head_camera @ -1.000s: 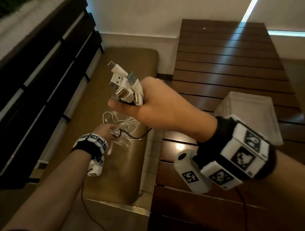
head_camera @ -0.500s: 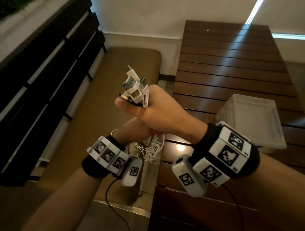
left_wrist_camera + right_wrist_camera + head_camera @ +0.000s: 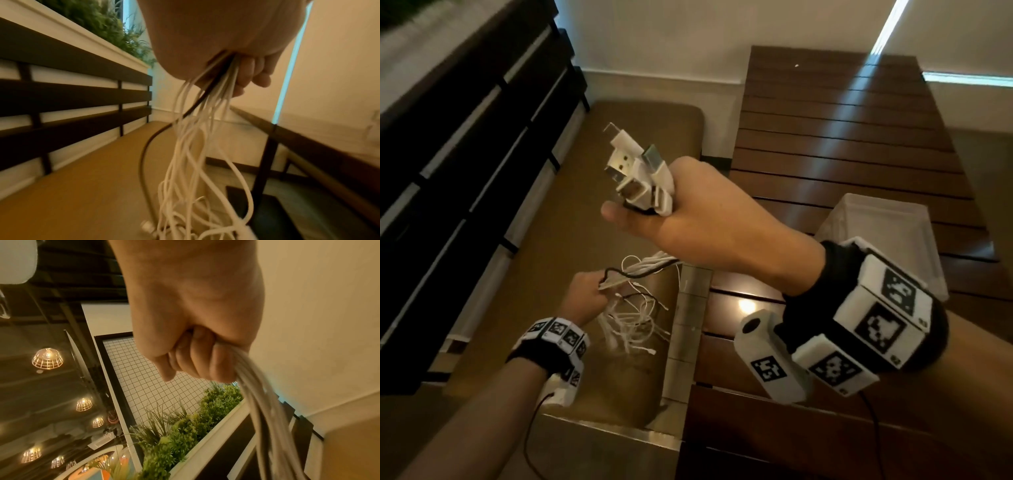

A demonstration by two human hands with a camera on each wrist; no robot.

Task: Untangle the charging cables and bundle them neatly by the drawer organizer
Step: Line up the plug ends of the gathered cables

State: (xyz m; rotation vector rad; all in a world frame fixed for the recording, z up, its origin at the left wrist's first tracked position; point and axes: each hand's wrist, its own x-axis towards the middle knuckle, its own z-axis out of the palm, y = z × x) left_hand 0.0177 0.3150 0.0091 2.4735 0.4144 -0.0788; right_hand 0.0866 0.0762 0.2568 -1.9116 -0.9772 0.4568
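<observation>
My right hand (image 3: 688, 212) is raised in a fist around several white charging cables, whose USB plugs (image 3: 637, 174) stick up out of it. In the right wrist view the cable strands (image 3: 265, 402) trail down from the curled fingers (image 3: 193, 360). Lower left, my left hand (image 3: 585, 301) grips the same cables (image 3: 633, 270) further down; one black cable runs among the white ones. In the left wrist view the cables (image 3: 195, 146) hang loose from the fist (image 3: 226, 56) toward the bench. A translucent white organizer bin (image 3: 887, 240) stands on the table behind my right wrist.
A tan padded bench (image 3: 599, 240) runs under the hanging cables, with a dark slatted backrest (image 3: 465, 137) on its left. The dark wooden slat table (image 3: 842, 144) fills the right side. A planter with green plants (image 3: 185, 426) tops the backrest.
My left hand has slid down and away from the right hand along the cables, back toward the bench. The right hand has stayed raised with the plugs.
</observation>
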